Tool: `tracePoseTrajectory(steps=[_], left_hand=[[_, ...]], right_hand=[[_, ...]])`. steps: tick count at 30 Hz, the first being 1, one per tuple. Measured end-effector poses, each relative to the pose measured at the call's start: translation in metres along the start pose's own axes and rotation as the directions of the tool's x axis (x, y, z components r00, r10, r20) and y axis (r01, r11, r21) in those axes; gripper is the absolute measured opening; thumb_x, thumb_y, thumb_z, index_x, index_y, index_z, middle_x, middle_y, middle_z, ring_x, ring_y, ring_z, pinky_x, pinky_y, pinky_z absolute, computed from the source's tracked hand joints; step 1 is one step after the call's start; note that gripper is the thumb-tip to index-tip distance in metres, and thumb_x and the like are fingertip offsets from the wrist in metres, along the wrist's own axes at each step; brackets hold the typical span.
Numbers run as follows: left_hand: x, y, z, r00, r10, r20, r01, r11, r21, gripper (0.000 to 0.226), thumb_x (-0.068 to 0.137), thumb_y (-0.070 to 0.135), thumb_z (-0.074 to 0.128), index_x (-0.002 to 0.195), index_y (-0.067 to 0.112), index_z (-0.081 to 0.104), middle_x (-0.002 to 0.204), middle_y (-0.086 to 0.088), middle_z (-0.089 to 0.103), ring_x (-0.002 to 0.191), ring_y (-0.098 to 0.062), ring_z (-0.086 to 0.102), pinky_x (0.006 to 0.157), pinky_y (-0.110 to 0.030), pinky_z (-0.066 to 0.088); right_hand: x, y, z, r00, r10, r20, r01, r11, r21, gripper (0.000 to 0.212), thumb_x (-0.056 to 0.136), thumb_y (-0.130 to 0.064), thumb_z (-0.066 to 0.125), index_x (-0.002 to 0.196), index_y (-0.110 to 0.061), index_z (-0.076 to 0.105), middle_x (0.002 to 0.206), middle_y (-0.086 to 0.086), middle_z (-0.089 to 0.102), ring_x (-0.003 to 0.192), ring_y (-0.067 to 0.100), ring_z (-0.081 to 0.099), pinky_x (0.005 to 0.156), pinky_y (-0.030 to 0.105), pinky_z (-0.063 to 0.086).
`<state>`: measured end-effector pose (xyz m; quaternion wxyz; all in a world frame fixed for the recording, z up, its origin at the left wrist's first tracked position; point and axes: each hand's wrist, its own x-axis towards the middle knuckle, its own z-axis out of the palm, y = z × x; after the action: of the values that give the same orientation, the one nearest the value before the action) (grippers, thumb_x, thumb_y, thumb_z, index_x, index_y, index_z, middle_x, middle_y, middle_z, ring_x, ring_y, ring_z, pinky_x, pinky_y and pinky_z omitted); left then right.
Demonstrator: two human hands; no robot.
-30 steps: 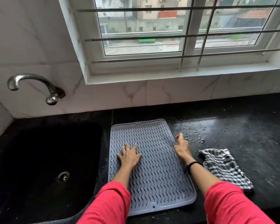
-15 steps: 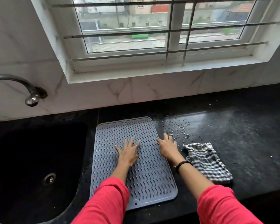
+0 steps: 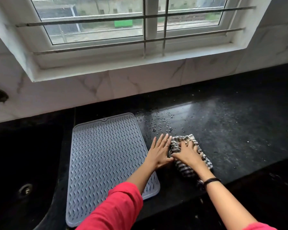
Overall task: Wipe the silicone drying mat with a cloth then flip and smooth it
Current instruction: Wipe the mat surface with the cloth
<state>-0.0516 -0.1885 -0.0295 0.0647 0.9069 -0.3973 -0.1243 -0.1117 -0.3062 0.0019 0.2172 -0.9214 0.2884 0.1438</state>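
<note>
Head view: the right hand (image 3: 187, 154) lies spread on the checked cloth (image 3: 189, 161), fingers curling into its folds, gripping it against the black table (image 3: 239, 130). The left hand (image 3: 159, 152) is released, flat, fingers splayed, touching the cloth's near edge. The grey mat (image 3: 105, 156) lies flat just left of that hand. Water drops (image 3: 161, 122) speckle the table just beyond both hands.

No readable text, labels or numbers anywhere.
</note>
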Motion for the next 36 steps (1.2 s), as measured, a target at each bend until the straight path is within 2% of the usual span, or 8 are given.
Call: tracePoseTrajectory(steps=[4,9,14,16,19,25,31,36], left_hand=[[-0.002,0.009,0.013,1.000,0.014,0.019,-0.014,1.000,0.002,0.088,0.090,0.047,0.047,0.151,0.013,-0.007,0.159,-0.003,-0.011,0.146,-0.020,-0.013,0.114,-0.039,-0.018],[-0.002,0.007,0.020,1.000,-0.002,-0.028,0.001,1.000,-0.030,0.106,0.064,0.073,0.008,0.152,0.014,-0.004,0.159,-0.002,-0.009,0.146,-0.019,-0.013,0.110,-0.038,-0.021],[-0.012,-0.010,0.019,0.991,-0.104,-0.088,0.099,0.994,-0.050,0.096,0.073,0.069,0.010,0.152,0.016,-0.004,0.159,-0.001,-0.008,0.146,-0.018,-0.013,0.109,-0.038,-0.022],[-0.020,-0.025,0.019,0.978,-0.193,-0.083,0.187,0.979,-0.075,0.085,0.085,0.064,0.019,0.152,0.017,-0.004,0.159,-0.001,-0.009,0.146,-0.018,-0.013,0.110,-0.037,-0.020],[-0.033,-0.053,0.017,0.916,-0.371,-0.150,0.357,0.927,-0.115,0.090,0.075,0.065,-0.001,0.150,0.017,-0.009,0.157,-0.001,-0.013,0.144,-0.017,-0.016,0.109,-0.034,-0.021],[-0.074,-0.112,0.011,0.705,-0.661,-0.258,0.633,0.750,-0.192,0.071,0.095,0.054,0.016,0.148,0.016,-0.012,0.155,0.002,-0.015,0.145,-0.015,-0.012,0.111,-0.031,-0.017],[-0.116,-0.174,0.008,0.540,-0.811,-0.226,0.773,0.584,-0.248,0.089,0.083,0.068,0.008,0.152,0.012,-0.001,0.159,-0.004,-0.005,0.147,-0.016,-0.007,0.116,-0.034,-0.010],[-0.120,-0.189,0.010,0.532,-0.815,-0.230,0.758,0.580,-0.299,0.116,0.059,0.083,-0.024,0.151,0.016,-0.002,0.158,0.001,-0.009,0.145,-0.010,-0.009,0.111,-0.028,-0.017]], right_hand=[[-0.005,0.012,0.015,0.996,-0.057,-0.075,0.046,0.988,-0.145,0.065,0.080,-0.041,0.057,0.138,-0.026,0.030,0.138,0.010,0.031,0.127,0.035,0.028,0.099,0.062,0.031],[-0.005,0.018,0.024,0.958,-0.134,-0.253,0.064,0.961,-0.268,0.047,0.084,-0.012,0.049,0.129,-0.021,0.038,0.126,0.010,0.042,0.112,0.032,0.046,0.084,0.050,0.048],[0.014,0.029,0.009,0.980,-0.109,-0.164,0.139,0.973,0.184,0.039,0.081,-0.018,0.060,0.117,-0.012,0.048,0.116,0.014,0.055,0.106,0.034,0.055,0.085,0.041,0.045],[0.020,0.016,-0.002,0.997,-0.064,-0.042,0.077,0.860,0.505,0.028,0.079,-0.018,0.062,0.106,-0.014,0.055,0.095,0.013,0.065,0.085,0.028,0.061,0.075,0.036,0.047],[0.031,-0.018,-0.006,0.979,-0.136,0.152,-0.050,0.562,0.826,0.009,0.085,-0.003,0.049,0.090,-0.008,0.055,0.067,0.006,0.057,0.049,0.012,0.053,0.047,0.021,0.045],[0.039,-0.077,-0.001,0.833,-0.358,0.421,-0.347,0.254,0.903,0.024,0.082,-0.017,0.040,0.098,-0.008,0.056,0.080,0.012,0.059,0.062,0.023,0.054,0.056,0.028,0.049],[0.043,-0.146,0.018,0.818,-0.415,0.399,-0.291,0.300,0.908,0.041,0.080,-0.027,0.044,0.109,0.001,0.051,0.085,0.020,0.057,0.063,0.027,0.056,0.056,0.033,0.049],[0.038,-0.215,0.028,0.875,-0.439,0.204,-0.022,0.384,0.923,0.013,0.089,-0.018,0.047,0.098,-0.009,0.052,0.076,0.008,0.057,0.052,0.015,0.053,0.046,0.024,0.045]])
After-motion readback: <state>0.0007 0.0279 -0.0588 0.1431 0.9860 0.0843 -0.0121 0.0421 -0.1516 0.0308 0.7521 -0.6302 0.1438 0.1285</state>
